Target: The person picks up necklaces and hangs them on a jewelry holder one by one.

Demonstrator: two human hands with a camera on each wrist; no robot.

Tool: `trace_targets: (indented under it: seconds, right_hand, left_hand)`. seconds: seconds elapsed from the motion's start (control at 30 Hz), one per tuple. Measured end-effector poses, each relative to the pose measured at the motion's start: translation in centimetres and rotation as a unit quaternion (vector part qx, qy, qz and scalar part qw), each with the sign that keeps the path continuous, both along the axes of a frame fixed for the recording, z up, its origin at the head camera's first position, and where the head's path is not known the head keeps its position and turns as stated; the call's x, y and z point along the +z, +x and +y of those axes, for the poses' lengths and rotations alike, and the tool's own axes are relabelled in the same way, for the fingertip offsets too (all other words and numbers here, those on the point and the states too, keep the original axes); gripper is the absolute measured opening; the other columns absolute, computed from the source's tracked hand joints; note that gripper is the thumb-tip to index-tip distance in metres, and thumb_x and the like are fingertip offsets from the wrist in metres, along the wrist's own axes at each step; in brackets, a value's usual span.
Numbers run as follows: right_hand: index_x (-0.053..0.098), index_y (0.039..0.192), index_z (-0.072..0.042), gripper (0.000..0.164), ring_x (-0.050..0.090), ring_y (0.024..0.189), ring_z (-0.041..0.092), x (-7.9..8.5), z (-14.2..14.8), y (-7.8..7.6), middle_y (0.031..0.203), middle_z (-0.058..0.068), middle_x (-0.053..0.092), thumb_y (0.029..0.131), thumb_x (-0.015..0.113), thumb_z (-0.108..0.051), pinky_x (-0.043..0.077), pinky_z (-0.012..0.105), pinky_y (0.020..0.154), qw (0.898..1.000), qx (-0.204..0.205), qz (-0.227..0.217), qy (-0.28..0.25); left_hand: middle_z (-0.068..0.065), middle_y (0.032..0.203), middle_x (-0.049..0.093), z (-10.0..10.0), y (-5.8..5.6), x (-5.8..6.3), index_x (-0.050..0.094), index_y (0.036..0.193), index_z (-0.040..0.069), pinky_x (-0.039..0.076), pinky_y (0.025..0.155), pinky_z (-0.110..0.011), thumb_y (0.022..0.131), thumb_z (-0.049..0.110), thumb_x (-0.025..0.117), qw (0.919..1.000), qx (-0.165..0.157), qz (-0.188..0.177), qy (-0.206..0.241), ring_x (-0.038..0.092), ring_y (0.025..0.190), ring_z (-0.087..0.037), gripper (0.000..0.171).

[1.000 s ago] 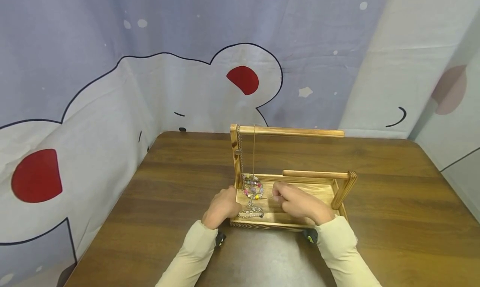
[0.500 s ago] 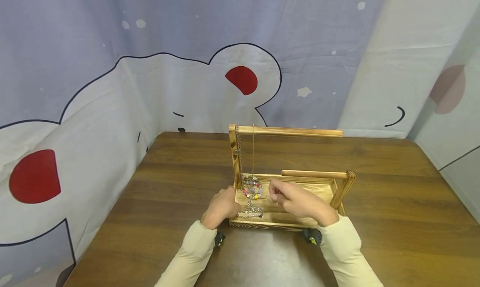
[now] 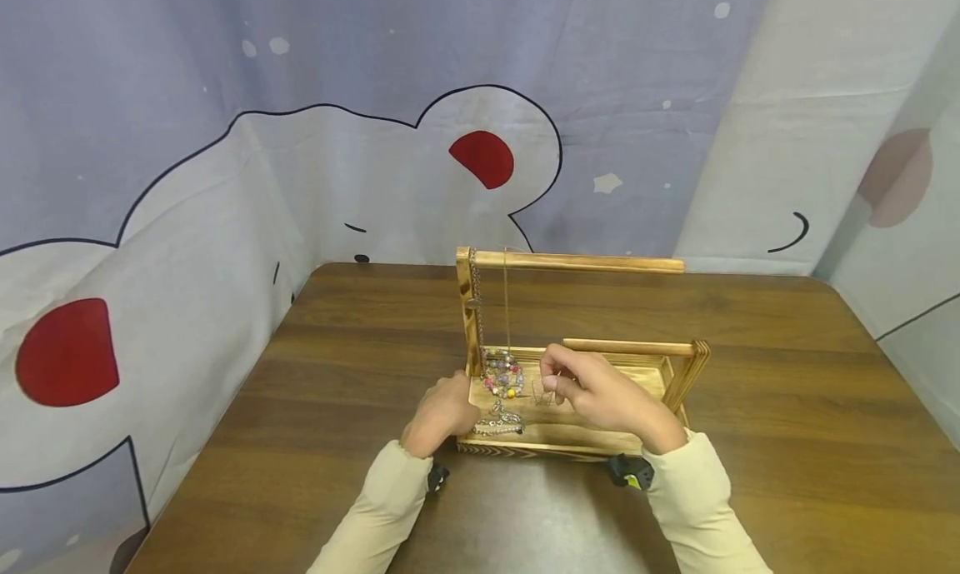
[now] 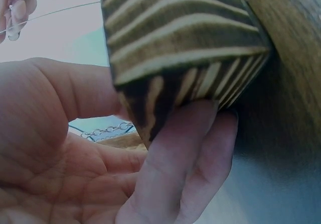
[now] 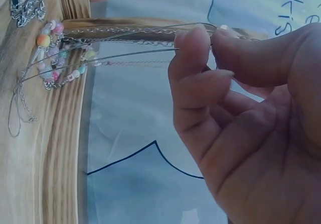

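A wooden jewelry stand has a shallow tray at its base. My left hand grips the tray's left end; in the left wrist view, thumb and fingers sit around its striped wooden corner. Over the tray is my right hand, pinching a thin silver necklace between thumb and forefinger. Its strands hang in a loop toward the tray floor. Left of that hand lie a colorful beaded bracelet and silver chain bracelets.
The stand's tall upper bar bears a silver chain and a fine gold-toned necklace at its left end. A lower bar on a right post stands behind my right hand. Brown table surrounds the stand.
My right hand has risen from the tray with the thin necklace, whose strands now show below the fingers. My left hand stays on the tray's left end.
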State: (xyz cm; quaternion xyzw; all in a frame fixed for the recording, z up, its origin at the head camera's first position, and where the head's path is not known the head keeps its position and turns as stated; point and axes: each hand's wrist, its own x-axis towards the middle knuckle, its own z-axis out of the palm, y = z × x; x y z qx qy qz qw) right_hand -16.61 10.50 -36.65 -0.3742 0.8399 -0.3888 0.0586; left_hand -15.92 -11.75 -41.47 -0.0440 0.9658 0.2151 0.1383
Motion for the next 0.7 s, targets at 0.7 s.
trace_targets:
  seconds: [0.7]
  right_hand:
    - [0.052,0.085,-0.015,0.011,0.052,0.057,0.007,2.1,-0.4,1.0,0.064,-0.003,0.052,0.091,0.052,-0.005,0.039,0.024,0.05,0.994,-0.063,0.051,-0.077]
  left_hand:
    - [-0.024,0.098,0.06,-0.1,0.0,-0.2,0.049,0.117,-0.007,0.048,0.07,-0.046,0.071,0.01,0.062,0.9999,-0.003,0.005,0.01,0.059,0.081,-0.034,0.051]
